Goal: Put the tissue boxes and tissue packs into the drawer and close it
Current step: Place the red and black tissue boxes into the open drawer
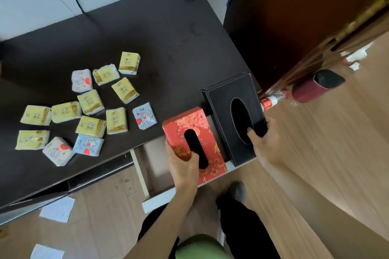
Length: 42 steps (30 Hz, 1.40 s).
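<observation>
Both boxes held lengthwise over drawer (147,166): red box (181,126) w/ left hand (183,166), black box (227,99) right hand (265,143).

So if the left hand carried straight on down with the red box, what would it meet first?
Probably the open drawer: the left hand holds the red tissue box above its interior, which looks free, though depth is unclear.

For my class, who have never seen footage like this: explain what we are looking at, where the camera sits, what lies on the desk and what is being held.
There is no machine here. A camera worn on a person's head looks down at their two bare hands. The left hand grips a red floral tissue box, and the right hand grips a black leather-look tissue box, both over an open pale wooden drawer. On the dark brown desk lie small tissue packs, mostly yellow, not yet put away.
</observation>
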Tool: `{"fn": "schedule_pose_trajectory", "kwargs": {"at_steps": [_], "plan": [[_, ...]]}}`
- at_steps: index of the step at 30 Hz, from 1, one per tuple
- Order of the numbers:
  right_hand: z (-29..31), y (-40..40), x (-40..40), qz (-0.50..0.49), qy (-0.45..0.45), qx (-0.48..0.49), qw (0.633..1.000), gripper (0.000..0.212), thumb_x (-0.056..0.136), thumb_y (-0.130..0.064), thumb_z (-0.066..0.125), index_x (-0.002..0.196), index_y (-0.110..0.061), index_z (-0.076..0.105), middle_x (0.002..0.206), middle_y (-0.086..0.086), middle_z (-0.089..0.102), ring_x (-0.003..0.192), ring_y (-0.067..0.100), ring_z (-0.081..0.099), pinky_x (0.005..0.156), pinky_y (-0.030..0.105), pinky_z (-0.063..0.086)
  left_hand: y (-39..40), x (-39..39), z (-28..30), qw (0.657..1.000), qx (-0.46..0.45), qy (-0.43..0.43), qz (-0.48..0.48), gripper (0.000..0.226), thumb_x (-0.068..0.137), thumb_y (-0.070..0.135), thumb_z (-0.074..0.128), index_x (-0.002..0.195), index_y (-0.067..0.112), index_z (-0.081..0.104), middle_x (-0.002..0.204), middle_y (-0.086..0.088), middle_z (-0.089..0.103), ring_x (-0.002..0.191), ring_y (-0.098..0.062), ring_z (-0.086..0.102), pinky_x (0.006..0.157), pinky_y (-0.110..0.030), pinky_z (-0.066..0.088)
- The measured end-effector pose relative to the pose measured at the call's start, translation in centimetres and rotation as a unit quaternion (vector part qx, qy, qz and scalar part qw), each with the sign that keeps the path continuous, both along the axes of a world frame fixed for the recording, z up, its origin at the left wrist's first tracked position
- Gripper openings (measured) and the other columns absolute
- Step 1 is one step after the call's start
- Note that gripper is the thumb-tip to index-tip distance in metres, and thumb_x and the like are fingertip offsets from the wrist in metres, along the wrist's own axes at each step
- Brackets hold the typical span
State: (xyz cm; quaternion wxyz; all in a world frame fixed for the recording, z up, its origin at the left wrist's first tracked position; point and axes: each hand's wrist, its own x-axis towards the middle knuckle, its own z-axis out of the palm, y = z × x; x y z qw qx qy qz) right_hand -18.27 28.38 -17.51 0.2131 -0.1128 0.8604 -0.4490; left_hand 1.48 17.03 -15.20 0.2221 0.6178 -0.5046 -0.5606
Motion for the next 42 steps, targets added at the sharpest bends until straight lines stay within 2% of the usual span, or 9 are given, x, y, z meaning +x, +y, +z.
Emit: {"fn": "schedule_pose_trajectory", "kwargs": {"at_steps": [3, 12, 20, 26, 28, 32, 37, 40, 42], "plan": [[-0.4, 2.9, 0.8, 0.005, -0.023, 0.025, 0.999, 0.042, 0.088, -0.031, 0.073, 0.124, -0.027, 0.052, 0.106, -0.011, 0.067, 0.101, 0.012, 0.067, 0.082, 0.030, 0.054, 2.3, 1.1, -0.6, 0.999, 0.033, -0.007, -0.009, 0.063, 0.080, 0.006, 0.073, 0.117, 0.050, 0.046, 0.099, 0.035, 0.062, 0.091, 0.015, 0.060, 0.058, -0.002, 0.046], [-0.2, 7.2, 2.2, 0.035, -0.016, 0.132, 0.990, 0.044, 0.085, -0.040, 0.067, 0.125, -0.024, 0.056, 0.108, -0.007, 0.068, 0.102, 0.018, 0.067, 0.088, 0.046, 0.057, 5.4, 1.6, -3.3, 0.993, 0.106, -0.056, -0.001, 0.059, 0.073, -0.007, 0.067, 0.113, 0.034, 0.053, 0.086, 0.010, 0.066, 0.064, 0.009, 0.063, 0.045, -0.009, 0.047], [-3.3, 5.5, 1.3, 0.135, 0.144, 0.228, 0.953, 0.046, 0.087, -0.037, 0.067, 0.126, -0.014, 0.057, 0.108, 0.005, 0.069, 0.093, 0.029, 0.069, 0.074, 0.043, 0.058, 5.4, 0.0, -7.0, 0.992, 0.102, -0.057, -0.039, 0.066, 0.073, -0.006, 0.067, 0.119, 0.036, 0.043, 0.108, 0.004, 0.064, 0.095, -0.016, 0.065, 0.086, -0.045, 0.057], [-6.0, 5.9, 1.6, 0.236, 0.315, 0.354, 0.848, 0.056, 0.087, -0.033, 0.073, 0.131, -0.004, 0.052, 0.108, 0.013, 0.063, 0.091, 0.032, 0.066, 0.051, 0.034, 0.037, 4.4, 2.1, -7.8, 0.990, 0.091, 0.060, -0.090, 0.067, 0.081, 0.009, 0.074, 0.130, 0.041, 0.041, 0.110, 0.016, 0.067, 0.098, -0.006, 0.069, 0.071, -0.027, 0.058], [-6.4, 6.2, 1.4, 0.244, 0.359, 0.357, 0.827, 0.058, 0.085, -0.034, 0.073, 0.130, -0.004, 0.054, 0.114, 0.012, 0.062, 0.101, 0.030, 0.059, 0.049, 0.033, 0.034, 3.2, 2.9, -7.6, 0.983, 0.006, 0.069, -0.169, 0.072, 0.083, 0.019, 0.076, 0.138, 0.041, 0.035, 0.128, 0.022, 0.058, 0.114, 0.000, 0.060, 0.087, -0.027, 0.056], [-6.0, 5.9, 0.6, 0.272, 0.439, 0.334, 0.788, 0.069, 0.076, -0.044, 0.079, 0.131, -0.008, 0.059, 0.124, 0.012, 0.056, 0.117, 0.031, 0.044, 0.057, 0.038, 0.046, -0.3, 1.4, -8.0, 0.869, -0.276, -0.142, -0.385, 0.095, 0.086, 0.031, 0.071, 0.157, 0.021, 0.010, 0.164, 0.003, 0.016, 0.149, -0.015, 0.015, 0.117, -0.033, 0.022], [-5.0, 3.8, -0.9, 0.297, 0.445, 0.354, 0.767, 0.095, 0.071, -0.062, 0.079, 0.144, -0.015, 0.041, 0.145, 0.009, 0.044, 0.132, 0.033, 0.044, 0.095, 0.050, 0.050, -3.5, -1.8, -8.9, 0.754, -0.330, -0.200, -0.532, 0.070, 0.072, 0.035, 0.063, 0.138, 0.027, 0.042, 0.135, 0.006, 0.051, 0.119, -0.022, 0.053, 0.090, -0.040, 0.049], [-4.8, 2.7, -1.9, 0.301, 0.404, 0.370, 0.780, 0.096, 0.074, -0.060, 0.078, 0.148, -0.017, 0.035, 0.146, 0.008, 0.044, 0.132, 0.034, 0.047, 0.089, 0.045, 0.047, -4.5, -3.0, -9.2, 0.722, -0.378, -0.214, -0.539, 0.042, 0.065, 0.036, 0.063, 0.106, 0.029, 0.056, 0.094, 0.012, 0.061, 0.096, -0.022, 0.062, 0.072, -0.035, 0.049], [-4.3, 2.7, -1.5, 0.303, 0.342, 0.389, 0.800, 0.091, 0.074, -0.060, 0.077, 0.146, -0.018, 0.039, 0.136, 0.007, 0.051, 0.123, 0.036, 0.056, 0.079, 0.041, 0.039, -4.0, -3.1, -9.3, 0.725, -0.391, -0.221, -0.522, 0.043, 0.069, 0.032, 0.067, 0.111, 0.023, 0.061, 0.098, 0.006, 0.065, 0.097, -0.024, 0.062, 0.072, -0.033, 0.047]]}}
